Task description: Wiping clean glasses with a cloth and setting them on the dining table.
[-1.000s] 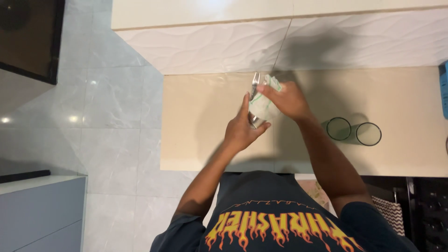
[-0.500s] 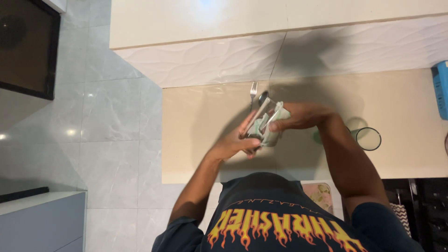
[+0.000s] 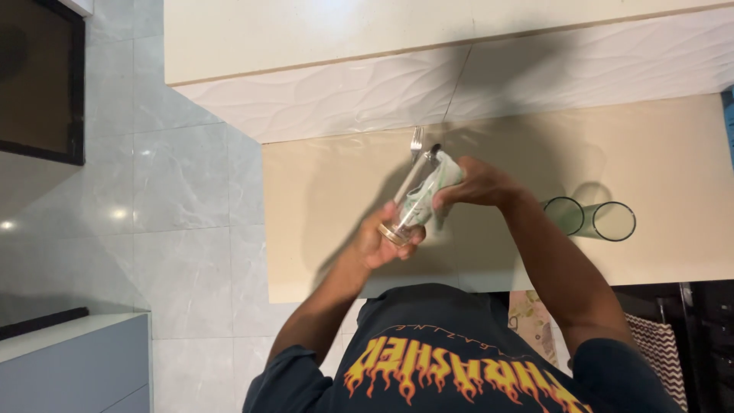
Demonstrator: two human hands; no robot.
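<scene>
Tilting glass (image 3: pixel 409 203) steeper than before: left hand (image 3: pixel 376 243) grip pinching base, right hand (image 3: pixel 475 186) pinching cloth (image 3: pixel 442 174).

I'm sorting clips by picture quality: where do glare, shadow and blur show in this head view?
Head view: glare washes out the pale ledge at top; small highlights dot the floor tiles; a broad soft shadow darkens the counter and wall around the arms; the left hand, clear glass and cloth are slightly motion-blurred.
</scene>
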